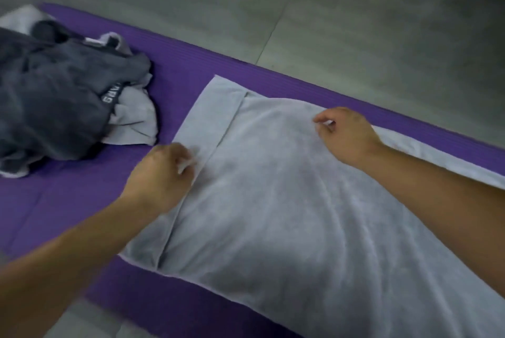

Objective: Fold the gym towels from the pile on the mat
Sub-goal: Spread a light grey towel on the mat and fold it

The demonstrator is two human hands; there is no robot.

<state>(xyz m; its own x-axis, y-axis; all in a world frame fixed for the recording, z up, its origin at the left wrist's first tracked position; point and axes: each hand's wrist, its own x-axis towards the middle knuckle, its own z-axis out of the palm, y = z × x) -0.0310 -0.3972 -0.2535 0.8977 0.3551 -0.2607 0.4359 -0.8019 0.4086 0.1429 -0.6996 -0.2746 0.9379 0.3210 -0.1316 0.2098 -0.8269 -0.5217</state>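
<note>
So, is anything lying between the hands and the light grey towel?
Nothing visible: the left hand and right hand already pinch the light grey towel. The pile lies apart on the mat.

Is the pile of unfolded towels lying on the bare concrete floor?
No, the pile of dark grey and light grey towels lies on the purple ribbed mat.

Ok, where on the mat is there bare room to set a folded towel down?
Bare purple mat shows between the towel pile and the spread grey towel, and nearer, left of the left hand. The pile crowds the far left; the spread towel covers the right.
</note>
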